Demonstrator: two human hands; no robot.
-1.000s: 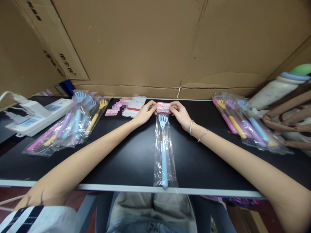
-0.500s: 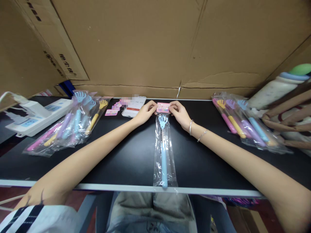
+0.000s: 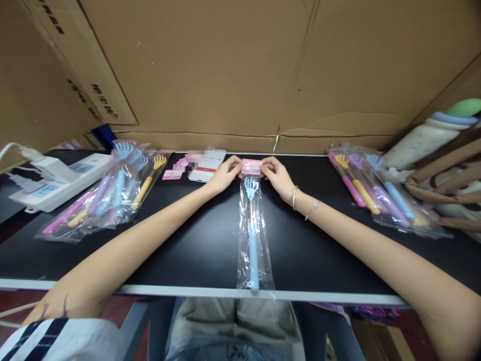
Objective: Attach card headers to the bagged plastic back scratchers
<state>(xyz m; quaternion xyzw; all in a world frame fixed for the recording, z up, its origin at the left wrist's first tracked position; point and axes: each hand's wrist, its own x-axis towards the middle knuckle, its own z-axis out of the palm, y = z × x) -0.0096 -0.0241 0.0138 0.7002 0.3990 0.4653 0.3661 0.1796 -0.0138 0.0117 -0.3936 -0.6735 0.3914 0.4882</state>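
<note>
A light blue back scratcher (image 3: 253, 250) in a clear plastic bag (image 3: 265, 245) lies lengthwise before me, claw end away from me and handle end at the table's front edge. At the bag's far end is a small pink printed card (image 3: 251, 166). My left hand (image 3: 227, 173) pinches its left edge between thumb and fingers, and my right hand (image 3: 277, 174) pinches the right edge. Both hands rest low at the tabletop. Whether the card sits inside the bag or folds over its mouth, I cannot tell.
Bagged back scratchers (image 3: 119, 193) lie in a pile at left, with more bagged scratchers (image 3: 391, 193) at right. Pink cards (image 3: 172, 174) lie beside a phone (image 3: 205, 173). A white power strip (image 3: 48, 190) is far left, a bottle (image 3: 428, 138) far right. Cardboard (image 3: 233, 70) walls the back.
</note>
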